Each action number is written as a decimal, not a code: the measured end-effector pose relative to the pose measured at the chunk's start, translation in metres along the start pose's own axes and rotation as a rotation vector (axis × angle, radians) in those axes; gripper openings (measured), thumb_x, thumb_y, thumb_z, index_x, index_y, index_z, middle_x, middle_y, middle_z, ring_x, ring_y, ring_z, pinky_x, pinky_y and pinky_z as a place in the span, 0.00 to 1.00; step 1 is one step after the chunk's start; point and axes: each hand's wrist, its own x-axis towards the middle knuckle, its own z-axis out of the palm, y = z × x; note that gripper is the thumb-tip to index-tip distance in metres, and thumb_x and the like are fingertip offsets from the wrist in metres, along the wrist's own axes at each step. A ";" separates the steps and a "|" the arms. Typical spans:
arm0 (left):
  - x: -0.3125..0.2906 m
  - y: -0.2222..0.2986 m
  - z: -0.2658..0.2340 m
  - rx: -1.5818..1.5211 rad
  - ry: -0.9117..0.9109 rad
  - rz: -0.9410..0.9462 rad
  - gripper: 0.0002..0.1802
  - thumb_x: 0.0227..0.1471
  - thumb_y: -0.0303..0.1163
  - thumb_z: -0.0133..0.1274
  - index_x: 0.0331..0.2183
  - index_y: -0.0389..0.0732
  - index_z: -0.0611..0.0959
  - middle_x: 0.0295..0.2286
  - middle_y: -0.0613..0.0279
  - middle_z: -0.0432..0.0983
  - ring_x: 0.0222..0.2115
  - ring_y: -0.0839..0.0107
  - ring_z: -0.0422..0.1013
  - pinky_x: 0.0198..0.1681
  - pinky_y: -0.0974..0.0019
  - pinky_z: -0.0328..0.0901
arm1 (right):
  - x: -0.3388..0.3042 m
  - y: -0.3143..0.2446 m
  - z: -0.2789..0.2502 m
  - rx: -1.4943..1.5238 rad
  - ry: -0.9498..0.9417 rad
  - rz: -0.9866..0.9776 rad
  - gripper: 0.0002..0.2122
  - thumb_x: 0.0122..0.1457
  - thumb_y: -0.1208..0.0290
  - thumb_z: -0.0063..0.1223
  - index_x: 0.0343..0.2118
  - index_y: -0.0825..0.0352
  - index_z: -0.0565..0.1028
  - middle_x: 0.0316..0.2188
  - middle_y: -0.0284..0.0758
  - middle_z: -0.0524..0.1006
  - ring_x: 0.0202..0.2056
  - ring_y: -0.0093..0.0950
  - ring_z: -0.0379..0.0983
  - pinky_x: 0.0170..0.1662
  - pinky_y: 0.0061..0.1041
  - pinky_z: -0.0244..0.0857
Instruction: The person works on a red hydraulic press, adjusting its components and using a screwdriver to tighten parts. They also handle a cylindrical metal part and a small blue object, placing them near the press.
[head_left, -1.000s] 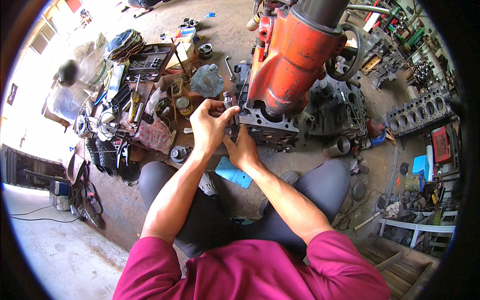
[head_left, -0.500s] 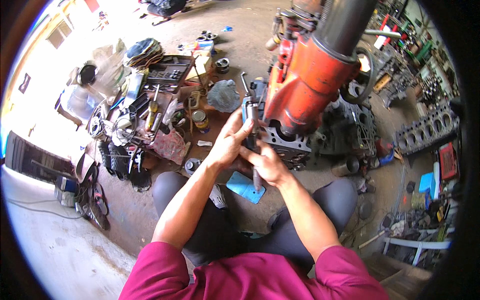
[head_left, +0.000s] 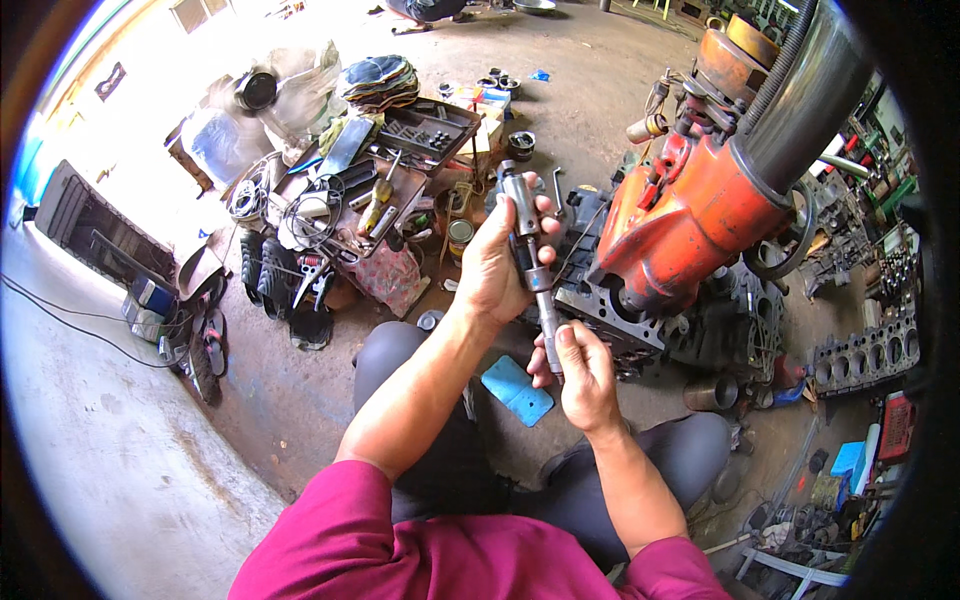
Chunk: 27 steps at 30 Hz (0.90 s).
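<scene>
My left hand [head_left: 492,268] is wrapped round the thick upper part of a micrometer-like metal tool [head_left: 543,297], with a dark body and a slim silver barrel. The tool slants down to the right in front of my knees. Thumb and fingers of my right hand [head_left: 588,385] close on its lower end. Just beyond the hands is an engine block [head_left: 625,335], with an orange-red boring machine [head_left: 680,215] leaning over it. A blue flat piece [head_left: 517,391] lies on the floor below the tool.
At the left, a low bench carries a tray of small parts [head_left: 435,130], a yellow-handled screwdriver [head_left: 377,203] and cables. A yellow can [head_left: 460,235] stands nearby. Engine parts crowd the right, including a cylinder block [head_left: 868,358] and a metal sleeve [head_left: 710,393]. Sandals [head_left: 212,340] lie at far left.
The view has shifted left, so the scene sits further right. My hands have moved apart along the tool, my right hand now at its lower end, and more of the tool shows.
</scene>
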 end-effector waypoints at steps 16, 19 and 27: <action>-0.006 0.021 0.003 -0.119 -0.054 0.055 0.32 0.67 0.46 0.49 0.66 0.45 0.63 0.42 0.66 0.72 0.35 0.75 0.65 0.32 0.74 0.65 | -0.011 0.015 0.021 -0.030 0.065 -0.184 0.12 0.68 0.66 0.57 0.38 0.68 0.68 0.24 0.29 0.73 0.25 0.15 0.68 0.29 0.18 0.64; -0.005 0.021 0.001 -0.138 -0.078 0.052 0.32 0.68 0.45 0.49 0.66 0.44 0.63 0.42 0.65 0.72 0.35 0.74 0.66 0.32 0.74 0.65 | -0.012 0.016 0.024 0.001 0.091 -0.236 0.11 0.68 0.68 0.57 0.39 0.68 0.67 0.26 0.30 0.73 0.25 0.15 0.68 0.28 0.18 0.64; -0.003 0.020 -0.005 -0.177 -0.134 -0.006 0.34 0.67 0.48 0.50 0.67 0.45 0.62 0.41 0.65 0.73 0.35 0.74 0.68 0.30 0.71 0.66 | -0.014 0.023 0.027 0.143 0.048 -0.172 0.11 0.70 0.65 0.53 0.41 0.68 0.68 0.29 0.32 0.75 0.25 0.18 0.71 0.28 0.19 0.68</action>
